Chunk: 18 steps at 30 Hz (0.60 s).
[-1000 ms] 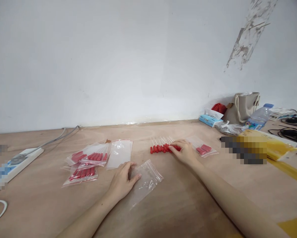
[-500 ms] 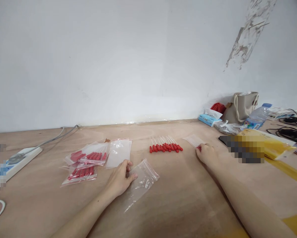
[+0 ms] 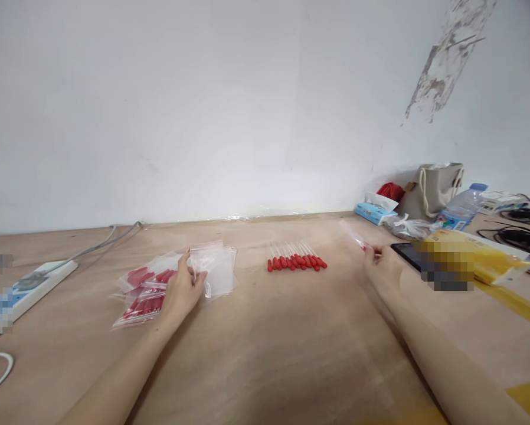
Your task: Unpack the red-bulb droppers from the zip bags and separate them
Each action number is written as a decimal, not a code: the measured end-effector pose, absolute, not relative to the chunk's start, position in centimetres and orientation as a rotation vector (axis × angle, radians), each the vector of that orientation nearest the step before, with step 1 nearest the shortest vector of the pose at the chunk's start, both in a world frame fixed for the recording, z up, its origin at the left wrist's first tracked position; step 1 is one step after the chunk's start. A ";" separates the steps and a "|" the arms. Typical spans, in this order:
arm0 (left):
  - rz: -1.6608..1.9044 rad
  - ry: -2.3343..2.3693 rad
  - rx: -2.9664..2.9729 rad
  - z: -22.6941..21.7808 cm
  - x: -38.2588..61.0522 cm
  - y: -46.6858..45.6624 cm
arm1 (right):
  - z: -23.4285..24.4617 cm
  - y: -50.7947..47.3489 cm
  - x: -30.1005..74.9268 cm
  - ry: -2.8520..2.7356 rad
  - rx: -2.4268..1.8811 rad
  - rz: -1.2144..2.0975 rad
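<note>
My left hand (image 3: pixel 182 290) is closed on an empty clear zip bag (image 3: pixel 203 262), held over the stack of empty bags (image 3: pixel 223 273) at the left of the table. Beside it lie several filled bags of red-tipped pieces (image 3: pixel 145 295). A row of loose red-tipped clear tubes (image 3: pixel 295 260) lies in the middle of the table. My right hand (image 3: pixel 380 265) pinches a small clear bag with red pieces (image 3: pixel 356 237), lifted off the wood to the right of the row.
A white power strip (image 3: pixel 30 286) and cables lie at far left. At the right stand a yellow package (image 3: pixel 486 254), a dark phone (image 3: pixel 406 252), a tissue box (image 3: pixel 373 212), a beige tote (image 3: pixel 433 189), a water bottle (image 3: pixel 462 208) and black cables (image 3: pixel 522 233).
My left hand carried the empty bag from the table's middle left to the bag stack. My right hand left the tube row, took the small filled bag and raised it.
</note>
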<state>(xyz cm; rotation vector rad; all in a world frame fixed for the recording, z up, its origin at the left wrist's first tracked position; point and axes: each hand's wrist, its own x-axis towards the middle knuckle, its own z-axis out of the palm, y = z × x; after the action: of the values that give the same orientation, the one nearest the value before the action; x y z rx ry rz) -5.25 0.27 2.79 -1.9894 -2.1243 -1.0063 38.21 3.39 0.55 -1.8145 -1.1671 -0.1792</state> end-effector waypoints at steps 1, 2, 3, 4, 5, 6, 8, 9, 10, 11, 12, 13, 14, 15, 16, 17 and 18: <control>-0.981 -2.060 -1.951 2.7 -5.4 0.3 | 0.9 2.8 37.0 -1.198 -1.696 -0.139; -0.940 -1.988 -1.929 2.7 -5.4 0.2 | 1.1 2.1 35.6 -1.236 -1.610 -0.086; -0.884 -1.920 -1.930 2.7 -5.2 0.0 | 1.3 1.4 34.0 -1.320 -1.530 -0.040; -0.814 -1.865 -1.962 2.6 -4.9 -0.3 | 1.3 0.5 32.4 -1.437 -1.456 -0.025; -0.734 -1.827 -2.021 2.6 -4.5 -0.5 | 1.1 -0.3 30.8 -1.567 -1.377 -0.007; -0.648 -1.808 -2.087 2.4 -4.0 -0.8 | 0.9 -1.1 29.4 -1.674 -1.269 0.013; -0.502 -1.812 -2.188 2.0 -3.5 -1.1 | 0.3 -2.5 27.0 -1.884 -1.004 0.072; -0.450 -1.821 -2.226 1.8 -3.4 -1.1 | -0.1 -3.1 26.1 -1.964 -0.904 0.103; -0.411 -1.819 -2.262 1.5 -3.5 -1.0 | -0.4 -3.7 25.3 -2.030 -0.817 0.124; -0.393 -1.805 -2.293 1.3 -3.6 -0.8 | -0.6 -4.1 24.7 -2.090 -0.748 0.143; -0.399 -1.782 -2.319 1.2 -3.8 -0.7 | -0.7 -4.5 24.2 -2.143 -0.696 0.163; -0.430 -1.757 -2.336 1.2 -4.0 -0.6 | -0.6 -4.9 23.8 -2.191 -0.657 0.185; -0.482 -1.735 -2.346 1.4 -4.0 -0.6 | -0.5 -5.2 23.5 -2.237 -0.626 0.216; -0.549 -1.722 -2.357 1.6 -3.8 -0.7 | -0.2 -5.4 23.3 -2.273 -0.600 0.256; -0.621 -1.722 -2.381 2.0 -3.4 -0.9 | 0.0 -5.6 23.2 -2.294 -0.585 0.304; -0.694 -1.724 -2.427 2.3 -2.8 -1.4 | 0.3 -5.7 23.1 -2.301 -0.593 0.353; -0.755 -1.723 -2.509 2.7 -2.0 -2.0 | 0.5 -5.6 23.1 -2.278 -0.635 0.389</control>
<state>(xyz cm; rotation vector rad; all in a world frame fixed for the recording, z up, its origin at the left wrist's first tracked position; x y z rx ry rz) -1.98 -1.95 2.68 -2.5085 -1.7234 -0.7546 23.13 -5.61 0.53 -0.6348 -2.2781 0.3889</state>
